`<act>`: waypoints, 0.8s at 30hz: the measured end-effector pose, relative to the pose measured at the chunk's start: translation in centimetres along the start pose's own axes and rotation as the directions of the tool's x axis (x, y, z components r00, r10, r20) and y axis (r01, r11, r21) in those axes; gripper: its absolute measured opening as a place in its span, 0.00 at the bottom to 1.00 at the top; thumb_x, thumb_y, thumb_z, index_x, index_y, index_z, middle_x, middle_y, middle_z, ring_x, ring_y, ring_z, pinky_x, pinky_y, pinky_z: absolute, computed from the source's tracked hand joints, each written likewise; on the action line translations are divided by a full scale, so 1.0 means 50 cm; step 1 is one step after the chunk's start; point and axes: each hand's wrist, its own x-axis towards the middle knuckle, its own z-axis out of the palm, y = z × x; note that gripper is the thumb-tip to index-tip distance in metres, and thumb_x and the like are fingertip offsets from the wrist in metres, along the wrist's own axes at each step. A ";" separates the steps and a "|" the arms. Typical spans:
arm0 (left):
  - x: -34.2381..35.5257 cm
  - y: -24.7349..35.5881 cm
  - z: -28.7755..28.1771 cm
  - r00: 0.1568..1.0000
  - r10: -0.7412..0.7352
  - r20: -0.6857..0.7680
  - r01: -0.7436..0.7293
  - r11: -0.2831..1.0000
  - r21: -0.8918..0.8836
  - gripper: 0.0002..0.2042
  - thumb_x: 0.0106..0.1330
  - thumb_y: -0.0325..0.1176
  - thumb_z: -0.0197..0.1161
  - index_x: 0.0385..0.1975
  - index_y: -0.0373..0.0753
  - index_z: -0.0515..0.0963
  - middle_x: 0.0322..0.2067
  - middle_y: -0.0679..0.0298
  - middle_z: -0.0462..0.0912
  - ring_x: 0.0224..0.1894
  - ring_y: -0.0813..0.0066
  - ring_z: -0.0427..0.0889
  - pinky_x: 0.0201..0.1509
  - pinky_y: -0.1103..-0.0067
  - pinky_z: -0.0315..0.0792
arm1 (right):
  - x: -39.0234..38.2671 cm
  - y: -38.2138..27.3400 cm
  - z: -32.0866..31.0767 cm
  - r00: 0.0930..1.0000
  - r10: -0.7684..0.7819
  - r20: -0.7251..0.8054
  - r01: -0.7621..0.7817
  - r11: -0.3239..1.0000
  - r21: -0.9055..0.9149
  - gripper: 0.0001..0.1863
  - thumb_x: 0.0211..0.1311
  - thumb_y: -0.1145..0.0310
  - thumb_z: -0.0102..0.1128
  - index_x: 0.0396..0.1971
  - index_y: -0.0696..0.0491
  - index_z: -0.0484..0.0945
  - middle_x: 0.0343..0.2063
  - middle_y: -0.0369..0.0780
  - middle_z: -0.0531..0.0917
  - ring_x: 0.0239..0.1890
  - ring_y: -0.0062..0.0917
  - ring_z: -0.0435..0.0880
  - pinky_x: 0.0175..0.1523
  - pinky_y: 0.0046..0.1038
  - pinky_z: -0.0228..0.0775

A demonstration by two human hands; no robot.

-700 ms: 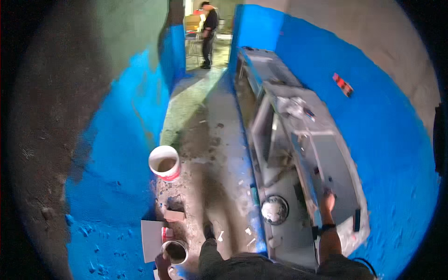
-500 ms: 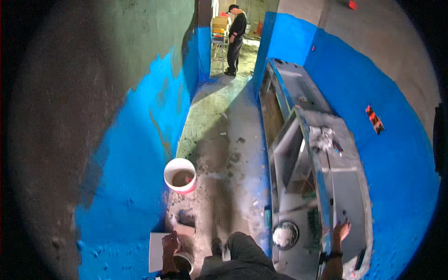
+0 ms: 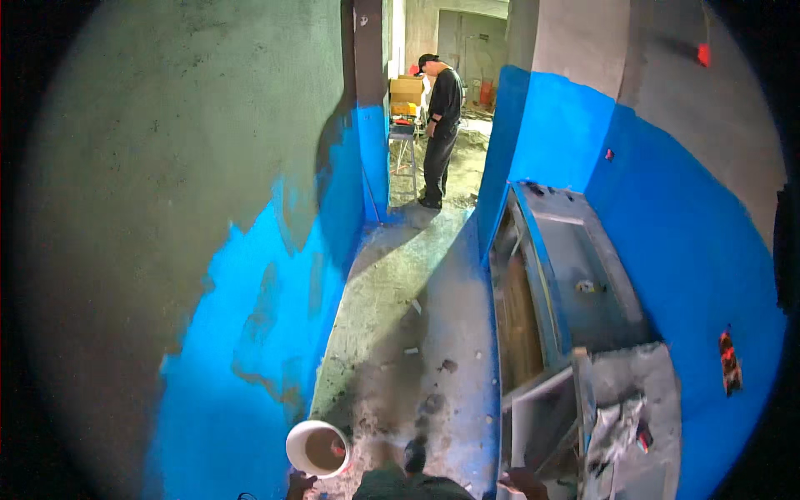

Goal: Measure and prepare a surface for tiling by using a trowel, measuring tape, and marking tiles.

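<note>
My left hand [image 3: 301,482] is low in the view, beside the lower left rim of a white bucket [image 3: 293,450]. The frame's lower edge cuts the hand off, and whether it holds anything is hidden. The bucket contains something brownish, with a small red spot inside. On the other side, my right hand [image 3: 523,482] hangs near the front of a grey counter frame [image 3: 581,392], its fingers loosely apart and no object visible in them. A crumpled pale sheet [image 3: 615,433] lies on that counter with a small red-and-dark item [image 3: 644,437] next to it.
Half-painted blue walls [image 3: 225,400] flank a narrow, dusty floor [image 3: 400,292] with scattered debris. Along the right runs a low counter [image 3: 575,250] with open fronts. Past the opening ahead, a person in dark clothes [image 3: 444,108] stands beside a stand with boxes [image 3: 407,92].
My view has tilted up, so the bucket, counter and far person sit lower. My right hand has come off the countertop. The white panel near my left hand is out of view.
</note>
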 end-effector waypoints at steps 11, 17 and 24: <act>0.706 0.575 0.226 0.510 0.477 0.715 -0.111 0.862 -0.495 0.10 0.66 0.39 0.62 0.28 0.40 0.78 0.22 0.60 0.75 0.24 0.61 0.75 0.29 0.64 0.72 | 0.901 -0.116 -0.163 0.985 0.079 -0.154 -0.155 0.806 -0.572 0.15 0.62 0.54 0.63 0.36 0.52 0.82 0.26 0.44 0.84 0.29 0.35 0.85 0.36 0.41 0.77; 1.178 0.884 0.429 0.971 -0.240 -0.010 0.214 0.884 -0.415 0.06 0.59 0.28 0.62 0.24 0.39 0.71 0.18 0.64 0.71 0.14 0.69 0.69 0.17 0.70 0.63 | 1.300 -0.166 -0.289 0.964 0.231 -0.132 -0.265 0.785 -0.560 0.13 0.63 0.57 0.61 0.36 0.52 0.82 0.25 0.43 0.83 0.29 0.34 0.84 0.35 0.40 0.77; 1.633 1.529 0.709 0.979 0.173 -0.108 -0.166 0.983 0.074 0.11 0.63 0.34 0.63 0.37 0.32 0.79 0.26 0.62 0.83 0.24 0.72 0.83 0.26 0.74 0.77 | 1.798 -0.256 -0.353 0.908 0.412 -0.079 -0.394 0.772 -0.499 0.10 0.65 0.62 0.59 0.35 0.53 0.81 0.24 0.42 0.80 0.28 0.32 0.83 0.34 0.38 0.76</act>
